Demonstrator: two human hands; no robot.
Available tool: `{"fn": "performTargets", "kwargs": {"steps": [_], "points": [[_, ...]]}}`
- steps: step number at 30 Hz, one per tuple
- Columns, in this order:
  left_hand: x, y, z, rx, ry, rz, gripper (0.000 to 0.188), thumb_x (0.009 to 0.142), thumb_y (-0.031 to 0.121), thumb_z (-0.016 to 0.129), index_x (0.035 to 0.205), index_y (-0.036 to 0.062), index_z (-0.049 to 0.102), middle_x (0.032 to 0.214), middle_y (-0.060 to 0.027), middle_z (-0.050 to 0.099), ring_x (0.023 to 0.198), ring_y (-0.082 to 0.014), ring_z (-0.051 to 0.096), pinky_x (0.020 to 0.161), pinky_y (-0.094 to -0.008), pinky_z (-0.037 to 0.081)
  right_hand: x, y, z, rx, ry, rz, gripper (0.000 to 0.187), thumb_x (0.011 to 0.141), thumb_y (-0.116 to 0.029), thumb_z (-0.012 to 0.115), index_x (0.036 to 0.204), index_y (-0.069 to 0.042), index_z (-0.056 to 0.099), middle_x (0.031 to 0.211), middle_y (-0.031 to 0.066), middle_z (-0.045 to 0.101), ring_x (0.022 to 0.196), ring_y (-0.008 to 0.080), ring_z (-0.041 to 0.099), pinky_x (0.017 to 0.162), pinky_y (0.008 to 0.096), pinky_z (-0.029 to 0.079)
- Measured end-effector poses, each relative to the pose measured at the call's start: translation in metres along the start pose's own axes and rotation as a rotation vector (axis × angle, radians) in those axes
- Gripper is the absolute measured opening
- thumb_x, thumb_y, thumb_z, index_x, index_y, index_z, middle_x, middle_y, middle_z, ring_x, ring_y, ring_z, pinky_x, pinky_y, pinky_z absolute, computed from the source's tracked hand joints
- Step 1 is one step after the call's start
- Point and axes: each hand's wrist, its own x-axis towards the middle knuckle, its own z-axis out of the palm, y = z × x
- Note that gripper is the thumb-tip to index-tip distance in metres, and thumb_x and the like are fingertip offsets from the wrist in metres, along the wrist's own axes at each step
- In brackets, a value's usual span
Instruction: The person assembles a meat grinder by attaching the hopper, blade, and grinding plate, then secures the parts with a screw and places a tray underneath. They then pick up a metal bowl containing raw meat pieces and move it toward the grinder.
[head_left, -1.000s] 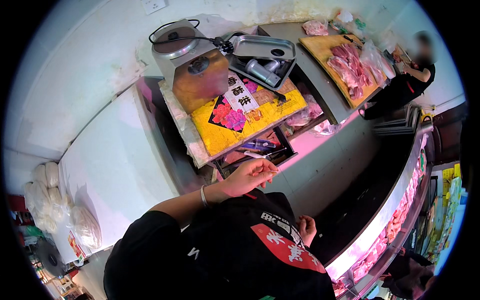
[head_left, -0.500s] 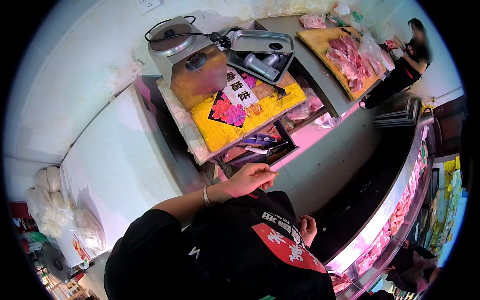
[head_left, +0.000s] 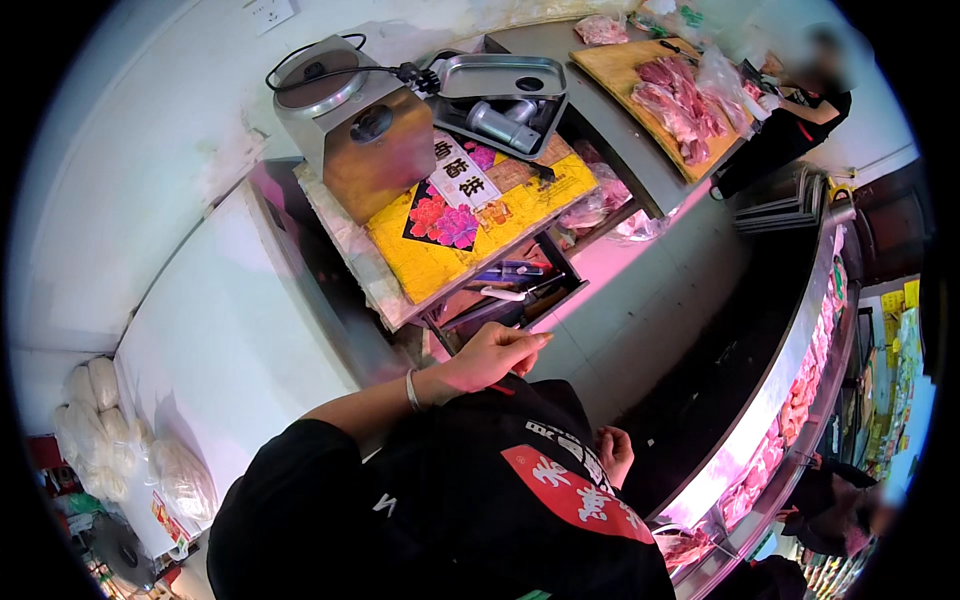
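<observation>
My left hand (head_left: 490, 358), with a bangle (head_left: 412, 390) on its wrist, is held in front of my black top. Its thumb and fingers are pressed together, and whatever they may hold is hidden. Just beyond it is an open drawer (head_left: 575, 292) with a white-handled tool (head_left: 503, 293) among other items. My right hand (head_left: 614, 456) hangs low by my right side, fingers curled and partly covered by my top; its inside does not show. Above the drawer, a yellow printed box sheet (head_left: 400, 262) covers the bench top, touched by neither hand.
A steel machine (head_left: 368, 150) with a cord stands beside metal trays (head_left: 500, 78) holding grinder parts (head_left: 500, 127). Farther off, a co-worker (head_left: 815, 112) stands at a wooden board (head_left: 610, 68) with raw meat (head_left: 680, 105). A curved meat display (head_left: 775, 445) runs along the right; a white chest (head_left: 220, 330) is left.
The view has shifted slightly, so the bench and machine sit a little farther left and lower. My hands keep nearly the same pose. The co-worker's arm now reaches toward the meat.
</observation>
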Motion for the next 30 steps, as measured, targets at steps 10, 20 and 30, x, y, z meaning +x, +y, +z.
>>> {"fn": "performTargets", "kwargs": {"steps": [10, 20, 30], "points": [[-0.003, -0.007, 0.001, -0.071, -0.029, 0.007, 0.032, 0.102, 0.025, 0.042, 0.097, -0.0006, 0.060, 0.079, -0.0041, 0.058, 0.069, -0.0080, 0.054, 0.066, -0.0220, 0.045, -0.016, 0.013, -0.005, -0.088, 0.026, 0.010, 0.011, 0.093, -0.004, 0.053, 0.098, 0.003, 0.061, 0.087, 0.0061, 0.065, 0.074, 0.0096, 0.059, 0.068, 0.0233, 0.048], [0.005, -0.022, 0.003, -0.034, -0.186, -0.003, 0.030, 0.099, 0.010, 0.049, 0.127, 0.0019, 0.052, 0.097, -0.0049, 0.062, 0.083, -0.0082, 0.057, 0.077, -0.0229, 0.049, -0.036, 0.019, -0.006, -0.101, 0.079, 0.048, 0.012, 0.093, -0.005, 0.055, 0.096, 0.003, 0.062, 0.083, 0.0061, 0.066, 0.073, 0.0095, 0.059, 0.067, 0.0234, 0.048], [0.009, -0.011, 0.016, -0.019, -0.138, -0.146, 0.024, 0.099, 0.016, 0.051, 0.115, -0.0006, 0.059, 0.090, -0.0046, 0.064, 0.080, -0.0074, 0.059, 0.074, -0.0227, 0.050, -0.036, 0.007, -0.003, -0.063, 0.116, 0.117, 0.011, 0.092, -0.007, 0.055, 0.093, 0.002, 0.061, 0.087, 0.0084, 0.068, 0.077, 0.0133, 0.064, 0.071, 0.0264, 0.051]]}}
